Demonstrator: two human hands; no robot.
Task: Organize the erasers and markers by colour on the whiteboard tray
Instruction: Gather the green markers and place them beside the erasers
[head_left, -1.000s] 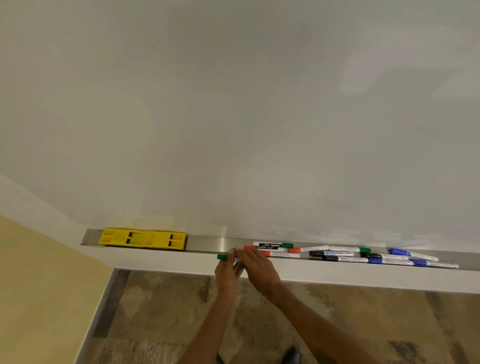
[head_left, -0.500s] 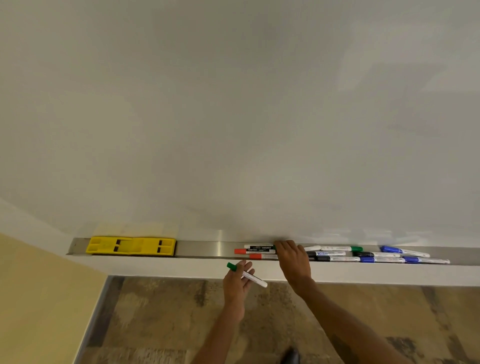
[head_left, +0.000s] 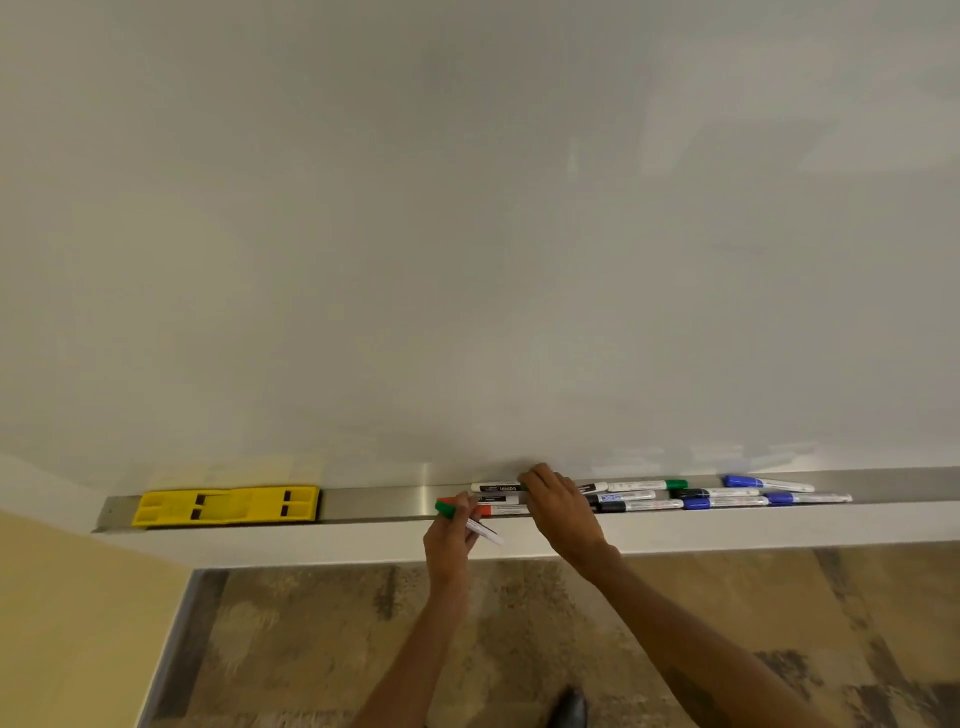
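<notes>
The metal tray (head_left: 374, 503) runs under the whiteboard. A yellow eraser (head_left: 226, 506) lies at its left end. My left hand (head_left: 449, 538) is shut on a green-capped marker (head_left: 484, 531), held just in front of the tray's edge. My right hand (head_left: 558, 506) reaches into the tray, its fingertips closed on the green-capped end of a black-labelled marker (head_left: 496, 488) at the back. A red marker (head_left: 501, 511) lies below it. Right of that hand lie another green marker (head_left: 649, 486), black markers (head_left: 719, 492) and blue markers (head_left: 763, 483), partly overlapping.
The whiteboard (head_left: 467, 234) fills the view above the tray. A bare stretch of tray separates the eraser from the markers. A yellow wall (head_left: 62, 623) stands at the left, with patterned floor and a dark shoe (head_left: 569, 709) below.
My left hand lifted a green marker off the tray, dropped below the edge, and has come back up to it. My right hand moved right onto the back marker and stays there.
</notes>
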